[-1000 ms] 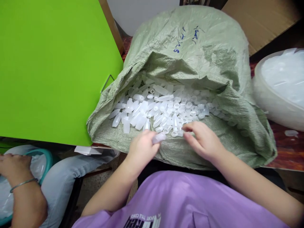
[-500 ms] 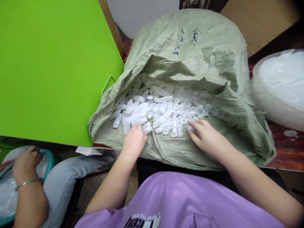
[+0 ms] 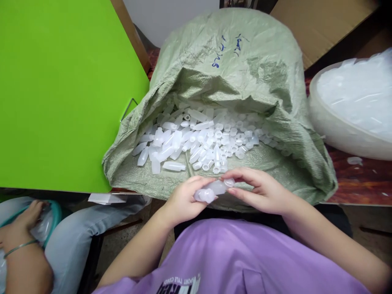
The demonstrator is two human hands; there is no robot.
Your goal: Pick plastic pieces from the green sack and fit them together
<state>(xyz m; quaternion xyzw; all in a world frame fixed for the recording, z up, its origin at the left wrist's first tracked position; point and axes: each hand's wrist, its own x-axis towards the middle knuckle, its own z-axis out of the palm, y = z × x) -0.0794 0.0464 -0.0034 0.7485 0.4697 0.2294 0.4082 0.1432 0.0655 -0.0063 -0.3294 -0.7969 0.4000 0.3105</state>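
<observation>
My left hand (image 3: 183,200) is closed around translucent white plastic bottles in front of my body. One small bottle (image 3: 218,187) points toward my right hand, and a rounded plastic piece (image 3: 204,196) shows beside the thumb. My right hand (image 3: 263,190) pinches a short cap-like piece (image 3: 229,182) at that bottle's end; whether the two are joined I cannot tell. Just beyond both hands, a heap of small bottles and short ring-like pieces (image 3: 199,139) lies in the mouth of a pale green woven sack (image 3: 239,77).
A green panel (image 3: 67,90) stands left of the sack. To the right, a big white tub (image 3: 346,122) is heaped with white pieces, and a cardboard box (image 3: 321,28) sits behind. At lower left, another person's hand (image 3: 30,214) is over a teal basin (image 3: 56,216).
Both hands have left the heap and come together nearer my body, now holding bottles and a cap-like piece. The view has shifted slightly. The other person's hand has moved too.
</observation>
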